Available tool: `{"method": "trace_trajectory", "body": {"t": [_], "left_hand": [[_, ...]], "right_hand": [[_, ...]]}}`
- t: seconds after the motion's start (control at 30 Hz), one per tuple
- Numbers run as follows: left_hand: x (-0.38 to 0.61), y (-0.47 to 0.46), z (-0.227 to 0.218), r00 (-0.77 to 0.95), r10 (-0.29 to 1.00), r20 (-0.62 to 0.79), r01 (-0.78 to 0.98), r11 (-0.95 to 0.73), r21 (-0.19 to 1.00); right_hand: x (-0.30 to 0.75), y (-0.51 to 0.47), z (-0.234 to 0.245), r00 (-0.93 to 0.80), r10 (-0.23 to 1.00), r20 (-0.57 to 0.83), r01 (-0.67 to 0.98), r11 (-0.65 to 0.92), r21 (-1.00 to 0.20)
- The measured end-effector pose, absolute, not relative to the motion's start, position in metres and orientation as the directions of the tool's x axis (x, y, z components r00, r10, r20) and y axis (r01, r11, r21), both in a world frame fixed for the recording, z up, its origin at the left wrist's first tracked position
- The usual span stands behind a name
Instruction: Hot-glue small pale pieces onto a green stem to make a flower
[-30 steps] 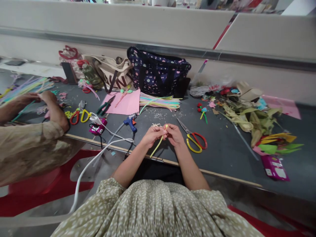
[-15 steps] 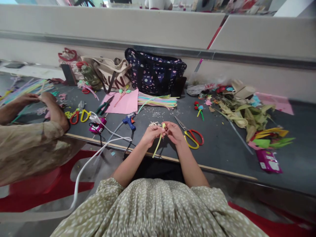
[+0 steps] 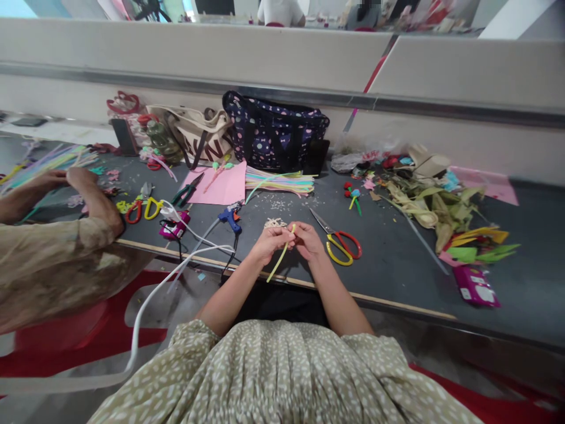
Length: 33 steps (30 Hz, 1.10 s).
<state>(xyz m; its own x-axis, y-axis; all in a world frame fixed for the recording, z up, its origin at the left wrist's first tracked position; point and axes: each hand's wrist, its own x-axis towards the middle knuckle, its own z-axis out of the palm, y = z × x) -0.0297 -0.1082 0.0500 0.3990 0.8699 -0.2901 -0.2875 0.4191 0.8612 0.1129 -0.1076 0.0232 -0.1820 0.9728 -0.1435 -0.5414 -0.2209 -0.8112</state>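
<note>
Between my two hands is a yellow-green pipe cleaner [image 3: 277, 266], its free tail hanging down toward the table's front edge. My left hand [image 3: 270, 242] pinches it with thumb and forefinger. Fingers of my right hand [image 3: 306, 240] are closed on its upper end, which is partly hidden. Just behind the hands lies a small heap of pale bits [image 3: 275, 222]. Scissors [image 3: 339, 240] with one red and one yellow handle rest right of my right hand, blades pointing away. A blue glue gun [image 3: 231, 217] lies to the left.
Behind are a pipe cleaner bundle [image 3: 282, 181], pink sheet [image 3: 229, 184] and dark patterned bag [image 3: 273, 132]. Dried husks [image 3: 441, 206] are piled at right. A white cable [image 3: 148, 300] crosses the front edge. At left, a co-worker's arms [image 3: 90, 194] rest near other pipe cleaners.
The pipe cleaner's upper end showed a rounded loop before; now it looks like a thin straight tip. Its tail has swung slightly left. The view has shifted a little.
</note>
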Motion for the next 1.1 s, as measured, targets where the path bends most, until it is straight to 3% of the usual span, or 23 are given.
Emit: {"method": "trace_trajectory", "body": {"t": [0.23, 0.33, 0.5, 0.83, 1.1], "left_hand": [[-0.028, -0.109, 0.049, 0.336, 0.899, -0.281, -0.290, 0.383, 0.877], [-0.025, -0.110, 0.047, 0.250, 0.927, -0.281, -0.318, 0.352, 0.880], [-0.022, -0.111, 0.044, 0.164, 0.958, -0.235, -0.294, 0.275, 0.915], [-0.016, -0.115, 0.037, 0.110, 0.984, -0.141, -0.231, 0.164, 0.959], [-0.016, -0.115, 0.033, 0.115, 0.988, -0.105, -0.175, 0.124, 0.977]], "right_hand": [[0.110, -0.105, 0.025, -0.176, 0.973, -0.150, -0.564, -0.225, -0.795], [0.112, -0.102, 0.024, -0.092, 0.988, -0.126, -0.575, -0.156, -0.803], [0.117, -0.103, 0.023, 0.068, 0.993, -0.101, -0.413, -0.065, -0.908], [0.114, -0.116, 0.034, 0.118, 0.993, 0.014, -0.166, 0.034, -0.986], [0.115, -0.118, 0.035, 0.146, 0.988, 0.049, -0.128, 0.068, -0.989]]}}
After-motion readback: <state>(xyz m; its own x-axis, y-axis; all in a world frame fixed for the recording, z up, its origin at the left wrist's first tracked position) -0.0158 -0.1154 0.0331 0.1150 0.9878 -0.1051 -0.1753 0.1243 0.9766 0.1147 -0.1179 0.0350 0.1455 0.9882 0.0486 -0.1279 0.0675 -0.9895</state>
